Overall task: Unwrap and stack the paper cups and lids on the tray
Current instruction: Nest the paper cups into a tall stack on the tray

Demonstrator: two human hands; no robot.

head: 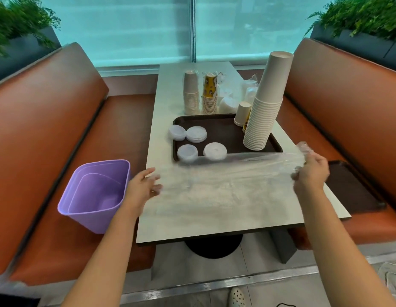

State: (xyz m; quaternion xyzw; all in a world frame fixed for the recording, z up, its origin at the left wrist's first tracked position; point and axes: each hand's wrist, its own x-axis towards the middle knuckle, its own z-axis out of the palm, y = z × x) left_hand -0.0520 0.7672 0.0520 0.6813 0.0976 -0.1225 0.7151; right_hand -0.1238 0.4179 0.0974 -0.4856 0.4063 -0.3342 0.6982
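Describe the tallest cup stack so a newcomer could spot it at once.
Start at the dark brown tray in the middle of the pale table. In its near right corner stands the tall stack of plain white paper cups, upside down and leaning right. Unlike the shorter stacks beyond the tray, it has no plastic wrap.

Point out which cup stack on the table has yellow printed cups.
The yellow cup stack, still in plastic behind the tray, between a plain wrapped stack and loose lids; every other stack is plain white.
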